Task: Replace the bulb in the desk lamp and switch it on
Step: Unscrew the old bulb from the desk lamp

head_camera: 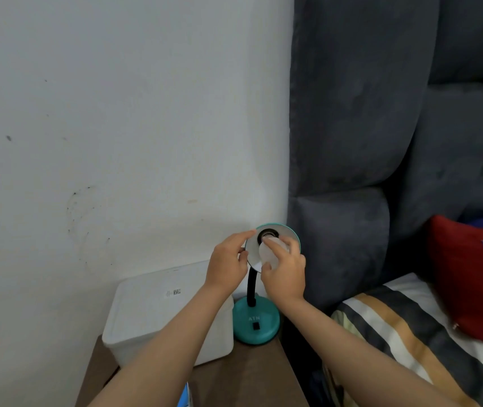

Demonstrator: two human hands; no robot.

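A teal desk lamp point(256, 321) stands on a brown bedside table point(243, 377), and everything here is placed in relation to it. Its round base sits near the table's back right corner, with a black switch point(256, 326) on top under raised letters. A black flexible neck point(251, 286) rises from the base to the shade point(252, 254), which is tilted so its pale inner face and dark socket point(267, 235) look toward the viewer. The left hand point(228, 264) grips the shade's left rim, fingers curled over the edge. The right hand point(285, 273) holds a white bulb point(269, 254) inside the shade, fingers and thumb wrapped around it, its narrow end at the socket. Just left of the lamp base sits a white lidded plastic box point(146, 315). Behind the lamp is a white wall point(117, 113); to its right, a dark grey padded headboard point(366, 127), a striped blanket point(396, 333) and a red cushion point(469, 274).
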